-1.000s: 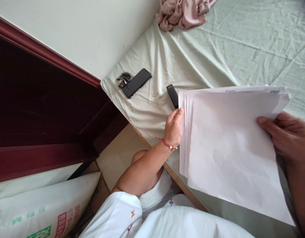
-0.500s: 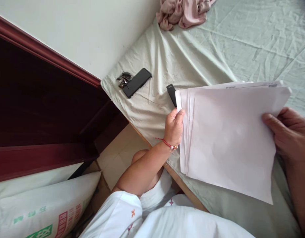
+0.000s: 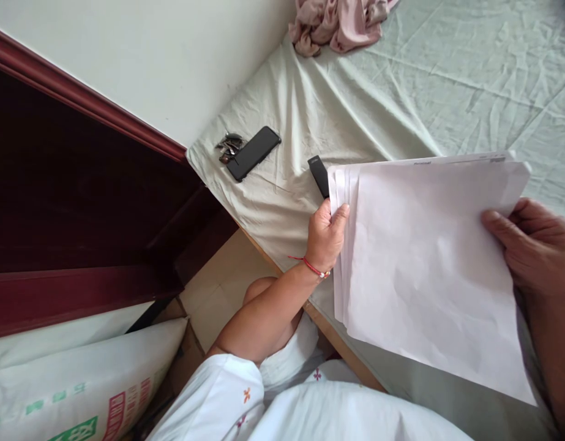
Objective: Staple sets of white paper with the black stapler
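Observation:
Several sheets of white paper are held up in a loose stack over the bed, their left edges fanned apart. A strip of print shows along the top edge; the facing side looks blank. My left hand, with a red bracelet at the wrist, pinches the left edge, thumb on the front. My right hand grips the upper right edge, thumb on the front and fingers behind. Just left of the stack's top corner lies a black object, partly covered by the paper.
On the pale green sheet lie a black phone and a bunch of keys. Crumpled pink cloth rests near the wall. Dark red furniture stands at the left, above a printed white sack.
The front sheet's lower right corner has swung down and right. The left edges are more fanned out. My left hand has shifted slightly right, and the stack's top right corner slightly left.

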Demonstrator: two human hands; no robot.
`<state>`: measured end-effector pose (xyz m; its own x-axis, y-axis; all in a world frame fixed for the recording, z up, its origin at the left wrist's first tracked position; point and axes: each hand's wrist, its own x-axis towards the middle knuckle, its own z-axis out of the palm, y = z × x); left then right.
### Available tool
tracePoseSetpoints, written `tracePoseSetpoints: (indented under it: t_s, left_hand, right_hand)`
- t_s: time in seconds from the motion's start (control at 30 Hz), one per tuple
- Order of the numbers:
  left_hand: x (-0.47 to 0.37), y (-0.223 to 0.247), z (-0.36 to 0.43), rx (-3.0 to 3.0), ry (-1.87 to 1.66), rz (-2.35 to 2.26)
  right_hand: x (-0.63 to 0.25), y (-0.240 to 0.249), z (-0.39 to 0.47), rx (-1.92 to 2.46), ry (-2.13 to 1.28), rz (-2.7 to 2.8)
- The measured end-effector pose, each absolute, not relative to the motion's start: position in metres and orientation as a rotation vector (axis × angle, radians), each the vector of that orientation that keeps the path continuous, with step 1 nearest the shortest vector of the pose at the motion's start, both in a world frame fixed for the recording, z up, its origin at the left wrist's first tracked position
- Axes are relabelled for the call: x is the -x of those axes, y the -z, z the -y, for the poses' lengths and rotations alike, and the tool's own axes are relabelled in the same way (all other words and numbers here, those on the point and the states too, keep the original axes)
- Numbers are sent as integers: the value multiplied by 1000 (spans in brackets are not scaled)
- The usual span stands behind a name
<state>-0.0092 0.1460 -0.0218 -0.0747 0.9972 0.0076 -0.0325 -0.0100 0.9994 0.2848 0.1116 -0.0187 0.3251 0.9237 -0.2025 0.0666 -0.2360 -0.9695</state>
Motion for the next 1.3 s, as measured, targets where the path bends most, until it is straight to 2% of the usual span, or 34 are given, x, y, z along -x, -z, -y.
tracePoseSetpoints:
  t_s: [0.43,0.9,1.3]
  left_hand:
    - [11,21,-147,-967,-1316,-1239]
    - [9,26,-146,-1268,-1208,-1283]
    - [8,22,-146,-1204,-1203,-1249]
  right_hand:
    - [-289,26,-112,1556,-1065,916]
    - [-287,21,-111,1558,-1107,961]
    - [-279,31,-118,1619,-515,990]
